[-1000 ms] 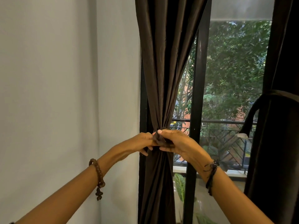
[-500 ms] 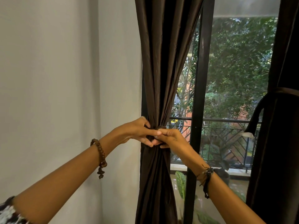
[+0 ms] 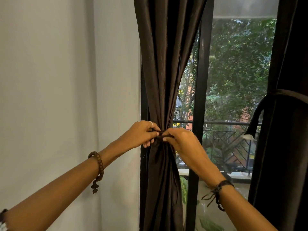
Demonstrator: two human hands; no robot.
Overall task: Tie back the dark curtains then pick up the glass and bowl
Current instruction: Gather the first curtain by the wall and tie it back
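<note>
A dark brown curtain [image 3: 164,64] hangs gathered beside the window's left frame. A thin dark tie-back band [image 3: 160,132] pinches it at its narrowest point. My left hand [image 3: 141,134] grips the band's left end against the curtain. My right hand [image 3: 180,140] pinches the band's right end, its fingertips meeting the left hand's. A second dark curtain [image 3: 286,130] at the right edge is held by its own band [image 3: 290,93]. No glass or bowl is in view.
A plain white wall [image 3: 58,80] fills the left half. A black window frame post [image 3: 198,100] stands just right of the curtain. Through the glass are a balcony railing [image 3: 230,144], trees and green leaves low down.
Both hands have stayed at the curtain's waist, working the band. The left hand rose over the band, then drew back slightly so the band shows between the fingertips.
</note>
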